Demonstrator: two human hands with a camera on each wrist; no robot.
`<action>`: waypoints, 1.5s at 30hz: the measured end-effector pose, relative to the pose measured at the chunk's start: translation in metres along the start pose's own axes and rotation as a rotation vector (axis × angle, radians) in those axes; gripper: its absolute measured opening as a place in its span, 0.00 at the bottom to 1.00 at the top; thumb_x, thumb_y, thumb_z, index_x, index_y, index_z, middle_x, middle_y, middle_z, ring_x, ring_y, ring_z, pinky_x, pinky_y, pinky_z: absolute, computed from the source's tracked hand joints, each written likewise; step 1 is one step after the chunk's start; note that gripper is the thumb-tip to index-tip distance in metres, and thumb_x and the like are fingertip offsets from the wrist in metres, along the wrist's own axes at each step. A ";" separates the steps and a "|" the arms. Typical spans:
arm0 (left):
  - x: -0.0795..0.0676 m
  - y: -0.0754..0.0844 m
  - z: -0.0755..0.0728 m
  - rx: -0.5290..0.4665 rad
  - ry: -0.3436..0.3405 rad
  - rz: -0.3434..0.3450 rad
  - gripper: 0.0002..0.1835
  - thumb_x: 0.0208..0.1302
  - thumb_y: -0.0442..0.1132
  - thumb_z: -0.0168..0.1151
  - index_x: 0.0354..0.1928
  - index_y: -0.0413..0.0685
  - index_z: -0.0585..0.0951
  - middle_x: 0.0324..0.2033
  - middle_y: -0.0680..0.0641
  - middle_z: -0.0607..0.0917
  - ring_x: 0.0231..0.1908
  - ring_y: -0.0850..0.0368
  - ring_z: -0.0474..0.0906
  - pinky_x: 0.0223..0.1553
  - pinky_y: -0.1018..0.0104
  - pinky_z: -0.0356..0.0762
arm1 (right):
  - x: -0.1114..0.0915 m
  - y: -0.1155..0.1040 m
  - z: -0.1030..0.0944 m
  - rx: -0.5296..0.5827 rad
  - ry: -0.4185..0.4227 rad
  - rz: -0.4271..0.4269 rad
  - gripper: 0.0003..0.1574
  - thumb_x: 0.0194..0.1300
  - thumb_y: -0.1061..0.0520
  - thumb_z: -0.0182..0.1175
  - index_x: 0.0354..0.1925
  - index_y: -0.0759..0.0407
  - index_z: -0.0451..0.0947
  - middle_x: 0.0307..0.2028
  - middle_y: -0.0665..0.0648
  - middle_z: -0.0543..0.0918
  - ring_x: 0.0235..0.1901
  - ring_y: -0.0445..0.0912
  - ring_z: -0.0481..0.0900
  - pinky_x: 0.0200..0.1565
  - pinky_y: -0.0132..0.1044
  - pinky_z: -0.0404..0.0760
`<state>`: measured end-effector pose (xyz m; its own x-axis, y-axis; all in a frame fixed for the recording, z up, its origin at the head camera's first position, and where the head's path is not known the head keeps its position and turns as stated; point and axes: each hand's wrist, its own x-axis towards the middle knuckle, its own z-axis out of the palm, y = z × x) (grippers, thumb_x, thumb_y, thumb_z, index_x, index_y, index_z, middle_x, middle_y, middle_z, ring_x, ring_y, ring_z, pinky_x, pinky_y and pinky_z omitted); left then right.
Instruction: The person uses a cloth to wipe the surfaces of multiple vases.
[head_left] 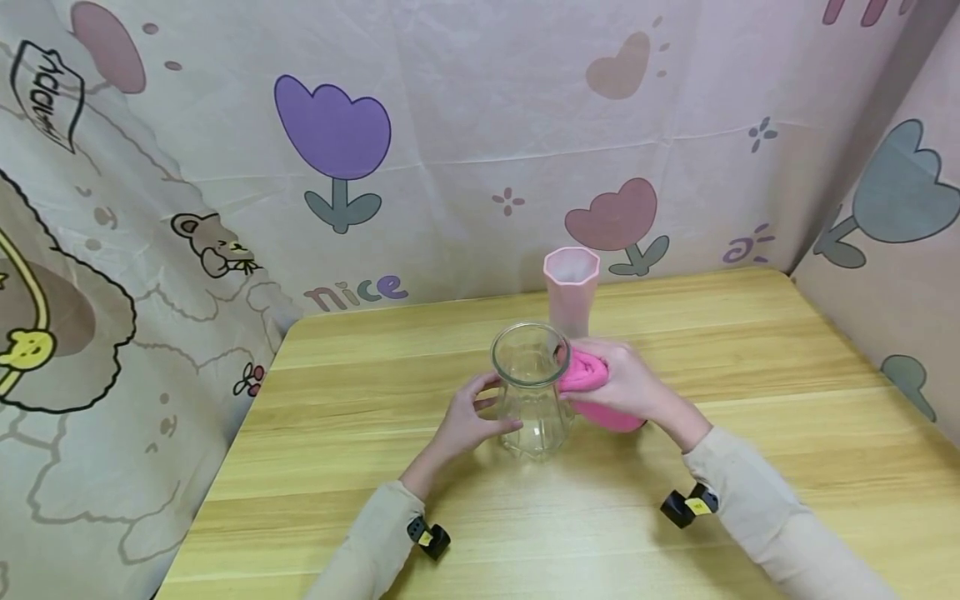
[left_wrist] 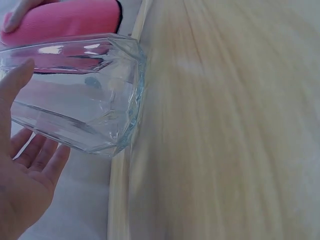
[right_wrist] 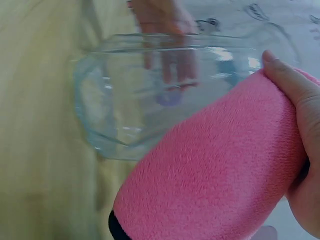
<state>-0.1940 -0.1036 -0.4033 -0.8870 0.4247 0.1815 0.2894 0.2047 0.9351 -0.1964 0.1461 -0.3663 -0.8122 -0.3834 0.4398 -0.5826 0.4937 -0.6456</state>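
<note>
A clear glass vase (head_left: pixel 534 412) with a wide round rim and faceted sides stands on the table in front of me. My left hand (head_left: pixel 467 421) cups loosely about its left side, the thumb across the near face and the fingertips right at the glass. In the left wrist view the thumb overlaps the vase (left_wrist: pixel 90 95). On the other side, my right hand (head_left: pixel 622 379) grips a bundled pink plush cloth (right_wrist: pixel 210 165) with a black edge. The top of that bundle sits close beside the vase's rim. Through the glass, the right wrist view shows the left fingers.
Behind the glass vase stands a tall pink vase (head_left: pixel 573 296) with an angular rim. Both stand on a light wooden table (head_left: pixel 360 433). A printed fabric backdrop (head_left: pixel 480 108) with flowers and bears rises along the table's back and sides.
</note>
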 end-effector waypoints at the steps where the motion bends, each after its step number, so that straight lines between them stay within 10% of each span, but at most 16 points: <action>1: 0.000 0.000 0.000 0.000 -0.003 -0.001 0.37 0.42 0.27 0.71 0.58 0.34 0.68 0.54 0.38 0.71 0.57 0.45 0.65 0.55 0.55 0.71 | -0.001 0.001 0.003 0.013 -0.007 0.004 0.33 0.40 0.54 0.74 0.48 0.60 0.77 0.42 0.57 0.82 0.42 0.49 0.79 0.46 0.44 0.79; 9: 0.000 0.001 -0.001 0.010 -0.019 -0.014 0.37 0.43 0.29 0.71 0.58 0.35 0.67 0.55 0.38 0.71 0.57 0.44 0.65 0.55 0.55 0.71 | -0.017 0.020 0.020 -0.023 -0.051 0.043 0.31 0.43 0.49 0.72 0.46 0.57 0.77 0.38 0.51 0.82 0.38 0.44 0.79 0.41 0.36 0.81; 31: 0.002 -0.002 -0.001 0.017 -0.009 -0.014 0.37 0.43 0.28 0.71 0.58 0.36 0.67 0.55 0.39 0.71 0.57 0.45 0.66 0.55 0.58 0.72 | -0.021 0.027 0.026 -0.384 -0.096 -0.179 0.35 0.44 0.51 0.69 0.51 0.65 0.75 0.41 0.59 0.82 0.40 0.50 0.80 0.43 0.42 0.80; 45: 0.001 -0.003 -0.002 0.020 -0.018 -0.011 0.37 0.43 0.29 0.71 0.59 0.37 0.67 0.55 0.39 0.71 0.57 0.46 0.65 0.55 0.58 0.71 | -0.017 0.023 0.023 -0.239 -0.105 -0.036 0.40 0.39 0.43 0.73 0.52 0.55 0.75 0.34 0.50 0.82 0.34 0.42 0.79 0.35 0.35 0.80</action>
<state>-0.1961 -0.1054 -0.4052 -0.8836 0.4381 0.1655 0.2869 0.2271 0.9306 -0.1955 0.1460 -0.4032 -0.7903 -0.4772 0.3843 -0.6121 0.6437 -0.4594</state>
